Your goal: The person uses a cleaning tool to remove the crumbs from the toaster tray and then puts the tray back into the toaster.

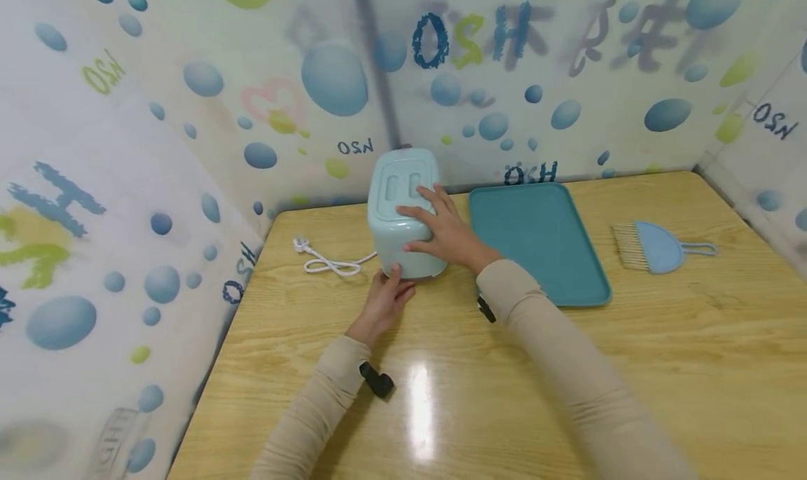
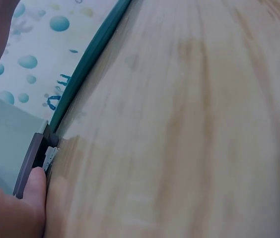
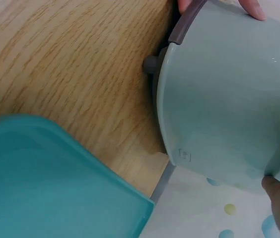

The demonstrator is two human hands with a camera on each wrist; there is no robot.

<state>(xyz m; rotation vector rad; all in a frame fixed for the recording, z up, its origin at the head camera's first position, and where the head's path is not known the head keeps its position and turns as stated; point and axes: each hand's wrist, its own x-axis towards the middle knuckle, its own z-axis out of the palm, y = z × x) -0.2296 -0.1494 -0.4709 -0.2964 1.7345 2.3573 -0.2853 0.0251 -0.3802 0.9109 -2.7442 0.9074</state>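
Note:
A pale blue-green toaster (image 1: 403, 245), its top lid showing two oblong recesses, stands near the back wall with its near end tipped up off the table. At the lower near edge my left hand (image 1: 381, 301) grips it, thumb on the side wall and fingers under the dark base (image 2: 28, 166). My right hand (image 1: 450, 235) rests spread on the toaster, fingertips on the lid and thumb against the near end. In the right wrist view, a dark round foot (image 3: 150, 64) shows under the toaster's raised edge.
A white power cord (image 1: 334, 264) with its plug lies coiled left of the toaster. Right of it is a teal tray (image 1: 529, 235). Farther right lies a blue dustpan-shaped brush (image 1: 658, 247) with pale bristles. Patterned walls (image 1: 340, 80) border the wooden table (image 1: 492, 396).

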